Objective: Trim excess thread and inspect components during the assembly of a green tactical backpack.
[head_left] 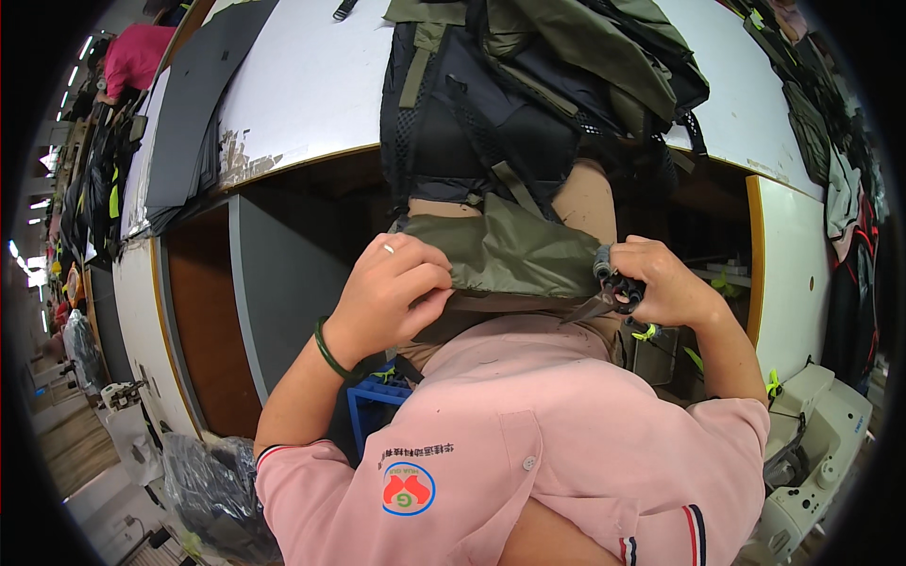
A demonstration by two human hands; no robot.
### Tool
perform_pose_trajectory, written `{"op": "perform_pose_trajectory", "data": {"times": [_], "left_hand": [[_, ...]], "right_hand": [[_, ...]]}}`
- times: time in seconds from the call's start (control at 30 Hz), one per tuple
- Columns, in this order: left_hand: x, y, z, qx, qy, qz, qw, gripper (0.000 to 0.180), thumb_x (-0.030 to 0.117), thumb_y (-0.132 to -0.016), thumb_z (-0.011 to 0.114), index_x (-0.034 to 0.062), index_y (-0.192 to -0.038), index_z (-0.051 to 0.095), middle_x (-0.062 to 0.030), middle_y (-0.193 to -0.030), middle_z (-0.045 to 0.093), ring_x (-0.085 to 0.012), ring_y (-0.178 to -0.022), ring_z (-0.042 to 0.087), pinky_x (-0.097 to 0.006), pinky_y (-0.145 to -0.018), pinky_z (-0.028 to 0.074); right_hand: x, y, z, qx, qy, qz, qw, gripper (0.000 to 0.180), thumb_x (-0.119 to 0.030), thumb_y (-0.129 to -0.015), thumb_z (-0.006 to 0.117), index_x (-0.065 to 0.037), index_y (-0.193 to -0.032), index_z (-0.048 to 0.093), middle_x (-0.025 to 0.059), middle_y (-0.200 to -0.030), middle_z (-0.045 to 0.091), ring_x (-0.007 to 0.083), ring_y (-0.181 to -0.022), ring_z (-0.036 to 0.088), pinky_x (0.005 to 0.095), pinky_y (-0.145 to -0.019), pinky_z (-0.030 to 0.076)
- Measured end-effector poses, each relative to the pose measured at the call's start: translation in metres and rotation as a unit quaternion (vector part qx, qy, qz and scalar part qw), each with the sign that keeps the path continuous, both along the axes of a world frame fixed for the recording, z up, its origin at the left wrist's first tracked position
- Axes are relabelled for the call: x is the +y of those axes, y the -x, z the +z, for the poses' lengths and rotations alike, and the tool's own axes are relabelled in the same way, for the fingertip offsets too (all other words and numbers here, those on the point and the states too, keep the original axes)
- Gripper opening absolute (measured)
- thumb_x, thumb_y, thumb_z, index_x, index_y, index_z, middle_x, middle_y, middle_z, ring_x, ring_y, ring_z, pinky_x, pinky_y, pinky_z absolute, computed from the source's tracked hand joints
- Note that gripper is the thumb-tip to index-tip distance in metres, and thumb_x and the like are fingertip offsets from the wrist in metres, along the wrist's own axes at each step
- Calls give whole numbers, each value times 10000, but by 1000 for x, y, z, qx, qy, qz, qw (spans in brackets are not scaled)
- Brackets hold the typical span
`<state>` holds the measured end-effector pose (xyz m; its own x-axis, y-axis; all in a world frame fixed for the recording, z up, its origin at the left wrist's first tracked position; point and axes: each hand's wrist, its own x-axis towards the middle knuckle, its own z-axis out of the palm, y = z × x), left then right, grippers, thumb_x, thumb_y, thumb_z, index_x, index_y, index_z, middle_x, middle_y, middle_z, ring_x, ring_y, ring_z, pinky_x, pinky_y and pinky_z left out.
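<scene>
Olive fabric (pixel 528 247) stretches across your lap as a flap, just beyond your pink shirt (pixel 566 406), with its long axis running left to right between your two hands. Its near hem faces your body, roughly level, while its far side meets the dark lower part of the backpack (pixel 491 132). That backpack drapes over the front edge of the white desk (pixel 311 85), its long axis pointing away from you and its lower end hanging toward your lap.

Your left hand (pixel 401 283) pinches the flap's left end at the hem, thumb and fingers drawn together on the cloth. Your right hand (pixel 661 274) is at the flap's right end, fingers curled around the dark handles of the scissors (pixel 593 307). Their blades point leftward and back toward your body, slanting near the hem; you cannot tell whether they touch it. Dark grey sheets (pixel 198 123) lie stacked on the desk to your left, pointing away from you.
</scene>
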<state>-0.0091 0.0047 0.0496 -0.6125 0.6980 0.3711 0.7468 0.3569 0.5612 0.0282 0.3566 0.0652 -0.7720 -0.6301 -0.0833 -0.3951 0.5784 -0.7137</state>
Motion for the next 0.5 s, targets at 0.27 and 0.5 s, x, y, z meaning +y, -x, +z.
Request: {"op": "perform_pose_trajectory", "data": {"times": [0.27,0.5], "left_hand": [[-17,-19,64,123,-20,64,990,172,-8,-692,711,80,-787,598,-57,-821,668,-237,-623,574,-347,-607,465],[31,-28,41,21,28,11,999,416,300,-713,843,71,-1021,681,-69,-945,628,-274,-824,584,-384,-793,444]], "right_hand": [[1,2,-1,25,57,-37,997,248,-15,-625,728,-35,-783,538,102,-743,528,323,-708,511,382,-668,429],[-25,4,-8,23,116,-3,993,266,-23,-645,728,-24,-751,483,110,-716,495,332,-683,490,394,-641,412]]}}
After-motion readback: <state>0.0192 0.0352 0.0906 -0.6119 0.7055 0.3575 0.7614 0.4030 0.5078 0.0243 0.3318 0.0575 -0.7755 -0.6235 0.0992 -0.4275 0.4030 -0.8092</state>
